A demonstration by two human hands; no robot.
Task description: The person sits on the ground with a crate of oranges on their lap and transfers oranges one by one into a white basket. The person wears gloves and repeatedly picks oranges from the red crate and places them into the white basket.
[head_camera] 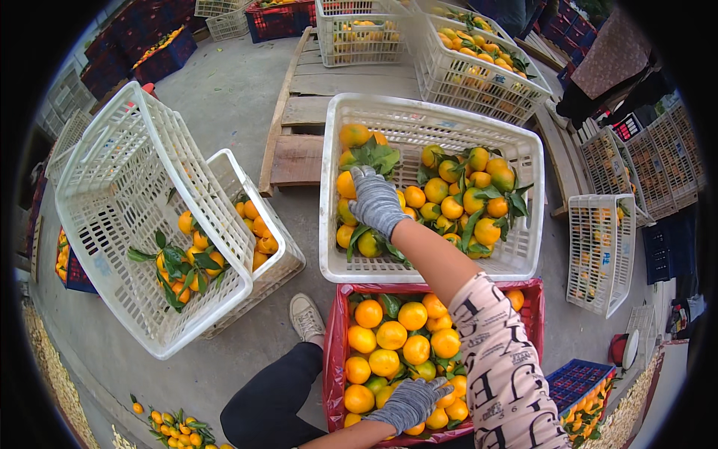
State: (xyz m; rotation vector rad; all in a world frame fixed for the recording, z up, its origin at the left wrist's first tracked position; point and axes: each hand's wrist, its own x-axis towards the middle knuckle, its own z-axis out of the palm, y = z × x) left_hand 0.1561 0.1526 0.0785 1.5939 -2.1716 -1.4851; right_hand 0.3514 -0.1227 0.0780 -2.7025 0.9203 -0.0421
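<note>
My right hand (377,201), in a grey knitted glove, reaches into a white plastic crate (432,274) at the left cluster of mandarins with green leaves (374,157). Its fingertips touch the leaves and fruit; whether they grip a mandarin cannot be told. More mandarins (454,196) lie in the crate's right half. Below it stands a crate lined with red plastic (332,359), holding orange mandarins (391,335). My left hand (412,401), also gloved in grey, rests low over these, its fingers on a mandarin (445,396); its grip is unclear.
A tilted white crate (101,224) with a few leafy mandarins leans over another crate (291,255) at left. A wooden pallet (300,157) and filled crates (482,84) stand ahead. Loose mandarins (179,431) lie on the floor at lower left. A person (608,62) is at upper right.
</note>
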